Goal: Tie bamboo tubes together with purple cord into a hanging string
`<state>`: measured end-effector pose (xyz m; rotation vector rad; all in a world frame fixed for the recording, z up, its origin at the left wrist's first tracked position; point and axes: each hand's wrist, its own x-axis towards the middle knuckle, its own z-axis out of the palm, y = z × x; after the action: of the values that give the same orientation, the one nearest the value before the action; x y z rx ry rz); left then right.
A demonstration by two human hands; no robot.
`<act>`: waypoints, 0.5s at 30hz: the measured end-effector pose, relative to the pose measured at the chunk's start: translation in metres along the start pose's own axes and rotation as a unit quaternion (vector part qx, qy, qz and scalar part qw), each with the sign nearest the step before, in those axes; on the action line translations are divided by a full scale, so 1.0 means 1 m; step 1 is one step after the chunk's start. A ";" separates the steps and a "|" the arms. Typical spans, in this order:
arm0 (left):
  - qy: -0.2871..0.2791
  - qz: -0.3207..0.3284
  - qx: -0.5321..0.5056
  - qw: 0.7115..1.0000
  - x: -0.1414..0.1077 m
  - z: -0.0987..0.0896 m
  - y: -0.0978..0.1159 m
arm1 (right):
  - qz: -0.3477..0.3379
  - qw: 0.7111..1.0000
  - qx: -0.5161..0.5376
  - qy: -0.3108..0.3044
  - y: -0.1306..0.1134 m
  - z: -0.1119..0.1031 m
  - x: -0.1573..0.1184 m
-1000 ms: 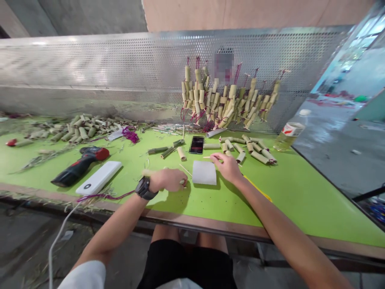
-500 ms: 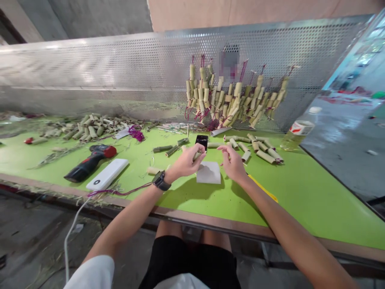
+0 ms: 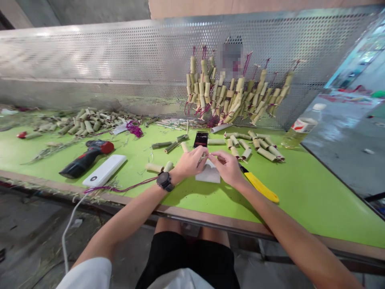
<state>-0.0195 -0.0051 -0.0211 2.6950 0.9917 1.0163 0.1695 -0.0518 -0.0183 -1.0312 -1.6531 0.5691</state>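
My left hand (image 3: 192, 161), with a black watch (image 3: 164, 181) on its wrist, is closed round a small bamboo piece (image 3: 202, 157) that is mostly hidden by the fingers. Fingertips pinched, my right hand (image 3: 226, 165) meets it from the right; what it pinches is too small to make out. Below both hands lies a white paper (image 3: 208, 175) on the green table (image 3: 300, 192). A phone (image 3: 201, 139) lies just beyond them. Purple cord (image 3: 129, 186) runs leftward from near my left wrist.
Left are a drill (image 3: 86, 159), a white power bank (image 3: 105, 170) and a bamboo pile (image 3: 90, 122). Strung bamboo (image 3: 234, 96) hangs on the perforated panel (image 3: 120, 60). Right are loose bamboo pieces (image 3: 266, 154), a yellow-handled cutter (image 3: 261, 187) and a bottle (image 3: 300, 128).
My right hand has moved left to meet my left hand, and its fingers have closed into a pinch. More of the yellow-handled cutter shows. The view has shifted slightly.
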 end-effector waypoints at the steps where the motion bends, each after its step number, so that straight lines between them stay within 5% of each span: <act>1: -0.009 -0.002 -0.002 1.000 0.000 0.000 0.001 | 0.001 1.000 0.003 0.004 0.000 0.000 0.000; 6: -0.042 0.016 -0.014 0.999 -0.003 0.005 0.001 | 0.020 1.000 0.005 0.005 0.001 0.000 -0.001; 15: 0.018 0.081 0.040 0.996 -0.005 0.014 -0.006 | 0.109 0.993 0.034 0.011 -0.001 -0.001 0.003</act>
<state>-0.0168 -0.0010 -0.0368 2.8721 0.8493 1.0789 0.1698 -0.0496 -0.0158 -1.1720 -1.5003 0.7504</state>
